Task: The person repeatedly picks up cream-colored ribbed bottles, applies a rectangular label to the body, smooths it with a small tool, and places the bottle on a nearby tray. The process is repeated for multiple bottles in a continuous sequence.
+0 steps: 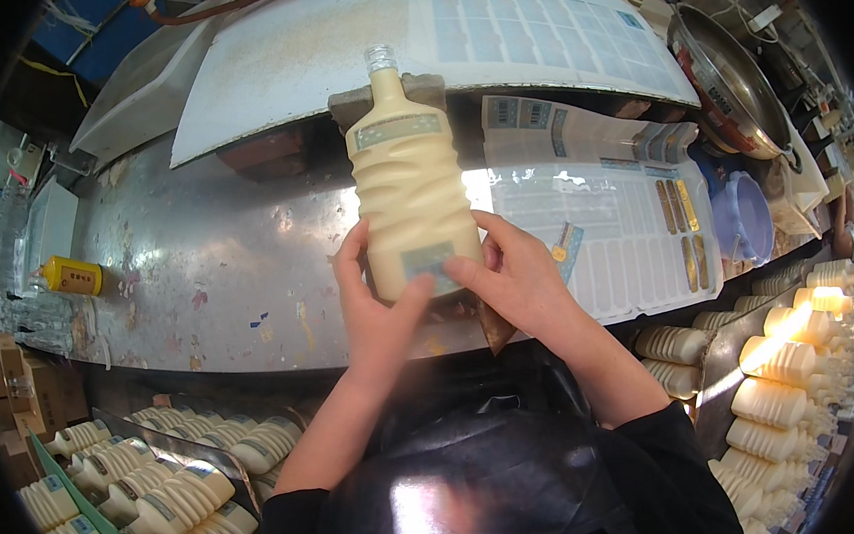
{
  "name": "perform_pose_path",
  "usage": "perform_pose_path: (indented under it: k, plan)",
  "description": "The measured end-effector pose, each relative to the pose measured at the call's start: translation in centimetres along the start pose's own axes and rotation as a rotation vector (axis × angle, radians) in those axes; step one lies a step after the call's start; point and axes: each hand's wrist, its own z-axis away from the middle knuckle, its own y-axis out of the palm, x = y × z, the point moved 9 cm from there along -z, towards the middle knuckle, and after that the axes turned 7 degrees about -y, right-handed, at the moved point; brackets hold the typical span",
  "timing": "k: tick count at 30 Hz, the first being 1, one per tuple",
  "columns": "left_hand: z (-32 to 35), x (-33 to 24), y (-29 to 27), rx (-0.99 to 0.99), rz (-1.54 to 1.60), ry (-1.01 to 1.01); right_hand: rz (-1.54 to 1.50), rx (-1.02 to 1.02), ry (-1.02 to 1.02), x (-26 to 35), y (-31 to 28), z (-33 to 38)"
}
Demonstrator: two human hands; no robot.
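Observation:
A cream-coloured bottle (409, 180) with a rippled body and a clear threaded neck lies face up in front of me. Its neck points away and its shoulder rests against a grey-brown padded support (426, 91). My left hand (375, 288) curls round its lower left side, the thumb near a blue-green label (428, 257) at the bottom of the body. From the right, my right hand (517, 274) grips the base end, its thumb pressed on that label's edge. A second label (395, 132) sits on the shoulder. Fingers behind the bottle are partly hidden.
Right of the bottle lies a label sheet (591, 220), partly peeled. A yellow bottle (72, 276) lies on the metal table (186, 268) at left. Many cream bottles fill crates (178, 498) at lower left and right. A purple basin (742, 217) and a wok (728, 70) stand right.

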Motion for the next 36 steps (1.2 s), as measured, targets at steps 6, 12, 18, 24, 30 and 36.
perform_pose_path:
  k: [6,12,18,24,30,36]
  plan:
    - [0.0,0.2,0.0,0.005,0.018,0.007,-0.001,-0.003,-0.004,0.1,0.1,0.0]
    - [0.0,-0.1,0.1,0.008,0.017,-0.001,0.000,-0.013,0.004,-0.3,0.0,0.0]
    - [0.0,-0.3,-0.4,0.001,-0.173,0.029,-0.514,-0.067,0.025,-0.4,-2.6,-1.6]
    - [-0.1,-0.8,-0.3,-0.003,-0.188,0.034,0.165,-0.073,-0.524,8.0,-1.9,-0.3]
    - [-0.6,1.5,-1.4,0.005,0.045,0.010,0.506,-0.234,-1.022,10.6,-1.2,3.8]
    - [-0.2,1.1,-1.5,-0.023,0.217,0.021,0.339,-0.140,-0.768,9.0,0.3,5.4]
